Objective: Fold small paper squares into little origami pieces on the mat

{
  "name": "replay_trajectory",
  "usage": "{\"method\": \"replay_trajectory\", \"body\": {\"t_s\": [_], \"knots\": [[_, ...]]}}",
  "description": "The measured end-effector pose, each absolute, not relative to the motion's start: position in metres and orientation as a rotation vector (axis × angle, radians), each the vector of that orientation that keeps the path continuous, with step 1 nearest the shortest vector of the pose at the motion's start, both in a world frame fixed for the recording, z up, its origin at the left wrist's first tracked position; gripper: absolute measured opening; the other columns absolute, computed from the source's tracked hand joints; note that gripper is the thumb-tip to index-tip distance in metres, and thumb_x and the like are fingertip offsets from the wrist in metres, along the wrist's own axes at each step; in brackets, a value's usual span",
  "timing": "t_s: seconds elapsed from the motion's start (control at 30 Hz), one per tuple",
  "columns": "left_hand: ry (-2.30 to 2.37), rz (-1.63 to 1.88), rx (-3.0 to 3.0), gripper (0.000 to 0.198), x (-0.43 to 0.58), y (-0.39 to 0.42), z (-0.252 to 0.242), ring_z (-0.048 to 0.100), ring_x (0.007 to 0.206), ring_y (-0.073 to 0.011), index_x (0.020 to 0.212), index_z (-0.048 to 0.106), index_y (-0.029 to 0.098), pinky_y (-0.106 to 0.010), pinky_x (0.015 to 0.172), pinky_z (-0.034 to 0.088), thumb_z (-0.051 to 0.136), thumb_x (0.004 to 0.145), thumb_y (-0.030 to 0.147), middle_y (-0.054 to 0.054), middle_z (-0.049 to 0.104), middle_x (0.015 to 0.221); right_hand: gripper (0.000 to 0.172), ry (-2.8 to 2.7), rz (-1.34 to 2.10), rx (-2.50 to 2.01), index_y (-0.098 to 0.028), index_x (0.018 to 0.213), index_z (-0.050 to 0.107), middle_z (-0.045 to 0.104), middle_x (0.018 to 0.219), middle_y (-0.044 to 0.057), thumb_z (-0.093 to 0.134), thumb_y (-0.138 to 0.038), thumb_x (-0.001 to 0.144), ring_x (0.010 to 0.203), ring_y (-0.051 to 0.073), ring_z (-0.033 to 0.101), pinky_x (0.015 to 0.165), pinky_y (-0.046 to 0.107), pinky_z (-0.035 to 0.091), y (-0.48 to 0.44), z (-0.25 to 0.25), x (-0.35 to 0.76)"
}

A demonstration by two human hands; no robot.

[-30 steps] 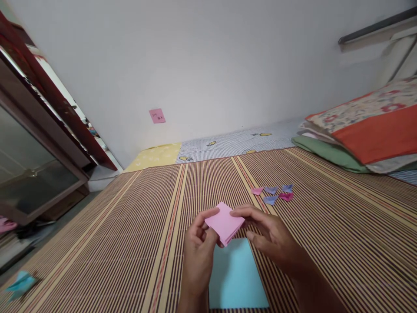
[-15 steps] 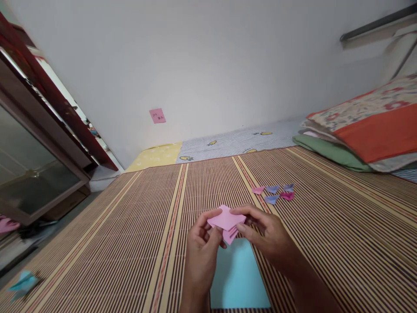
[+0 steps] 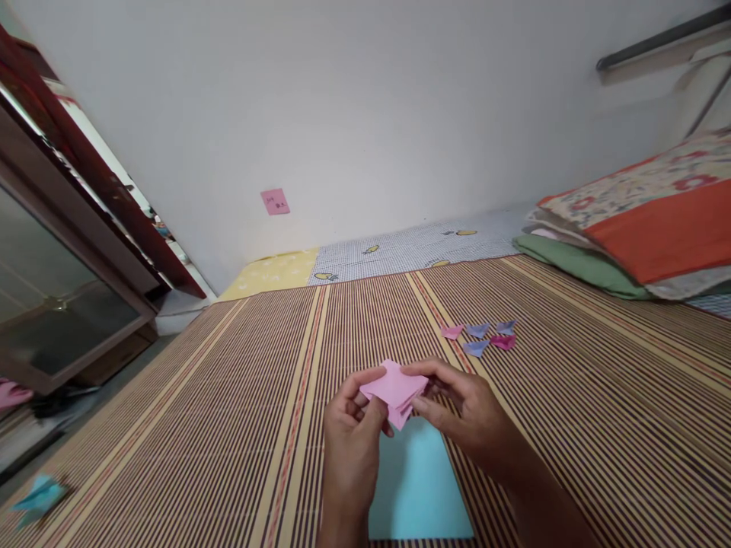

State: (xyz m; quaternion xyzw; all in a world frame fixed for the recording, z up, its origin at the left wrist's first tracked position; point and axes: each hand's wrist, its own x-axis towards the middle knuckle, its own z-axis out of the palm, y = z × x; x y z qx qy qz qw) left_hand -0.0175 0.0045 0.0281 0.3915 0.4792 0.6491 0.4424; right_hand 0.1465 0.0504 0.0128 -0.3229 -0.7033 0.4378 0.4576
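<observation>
A pink sheet of folded origami paper, with layered flaps and a point toward me, is held up between both hands. My left hand pinches its left corner, fingers behind and thumb in front. My right hand grips the right corner, its index finger along the top edge and its thumb near the lower flaps. Below the hands lies a light blue sheet of paper on the striped mat, partly covered by my left hand and wrist.
Several small folded paper pieces, pink and bluish, lie beyond my right hand. A teal folded paper sits at the far left. Folded bedding is piled at the back right. A pink note is on the wall.
Both hands and the pink paper have shifted very slightly left. Its lower flaps look a little closer together; the grip is otherwise the same.
</observation>
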Motion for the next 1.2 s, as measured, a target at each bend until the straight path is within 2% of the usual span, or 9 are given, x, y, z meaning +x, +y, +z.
{"method": "replay_trajectory", "body": {"t_s": [0.23, 0.47, 0.67, 0.83, 1.0, 1.2], "knots": [[1.189, 1.616, 0.978, 0.026, -0.0178, 0.0041, 0.0247, 0.057, 0.058, -0.0118, 0.102, 0.075, 0.016, -0.021, 0.053, 0.046, 0.077, 0.078, 0.024, -0.001, 0.07, 0.069, 0.028, -1.704, 1.107, -0.781, -0.024, 0.114, 0.07, 0.071, 0.105, 0.004, 0.071, -0.026, 0.086, 0.097, 0.023, 0.067, 0.085, 0.036, 0.051, 0.0511, 0.0126, 0.147], [1.191, 1.611, 0.979, 0.026, -0.0181, 0.0047, 0.0213, 0.058, 0.061, -0.0108, 0.105, 0.075, 0.017, -0.021, 0.057, 0.047, 0.077, 0.079, 0.019, -0.003, 0.074, 0.083, 0.032, -1.673, 1.142, -0.827, -0.023, 0.112, 0.072, 0.072, 0.106, 0.005, 0.078, -0.031, 0.082, 0.096, 0.024, 0.066, 0.084, 0.037, 0.051, 0.0519, 0.0141, 0.1455], [1.084, 1.619, 0.921, 0.029, -0.0163, 0.0053, 0.0238, 0.07, 0.075, -0.0173, 0.1, 0.074, 0.017, -0.025, 0.065, 0.054, 0.084, 0.073, 0.023, -0.007, 0.078, 0.088, 0.03, -1.643, 1.144, -0.838, -0.024, 0.11, 0.072, 0.071, 0.104, 0.004, 0.078, -0.033, 0.082, 0.094, 0.023, 0.066, 0.083, 0.036, 0.05, 0.0497, 0.0167, 0.1462], [1.085, 1.62, 0.921, 0.03, -0.0171, 0.0062, 0.0226, 0.073, 0.081, -0.0203, 0.101, 0.075, 0.017, -0.027, 0.069, 0.056, 0.084, 0.073, 0.022, -0.008, 0.079, 0.091, 0.031, -1.644, 1.144, -0.835, -0.024, 0.11, 0.073, 0.071, 0.101, 0.003, 0.079, -0.032, 0.081, 0.092, 0.023, 0.066, 0.082, 0.036, 0.05, 0.0499, 0.0175, 0.1463], [1.13, 1.632, 0.904, 0.026, -0.0189, 0.0063, 0.0198, 0.072, 0.08, -0.0183, 0.099, 0.077, 0.017, -0.025, 0.07, 0.055, 0.082, 0.074, 0.019, -0.008, 0.079, 0.093, 0.035, -1.657, 1.119, -0.823, -0.024, 0.11, 0.073, 0.072, 0.105, 0.004, 0.082, -0.03, 0.077, 0.096, 0.024, 0.066, 0.084, 0.037, 0.049, 0.0503, 0.0174, 0.146], [1.074, 1.648, 0.893, 0.023, -0.0169, 0.006, 0.0198, 0.074, 0.083, -0.0194, 0.094, 0.078, 0.018, -0.027, 0.074, 0.057, 0.086, 0.073, 0.023, -0.007, 0.079, 0.093, 0.027, -1.669, 1.036, -0.801, -0.025, 0.11, 0.073, 0.072, 0.105, 0.004, 0.073, -0.02, 0.083, 0.095, 0.022, 0.067, 0.082, 0.035, 0.05, 0.0507, 0.0155, 0.1437]]}}
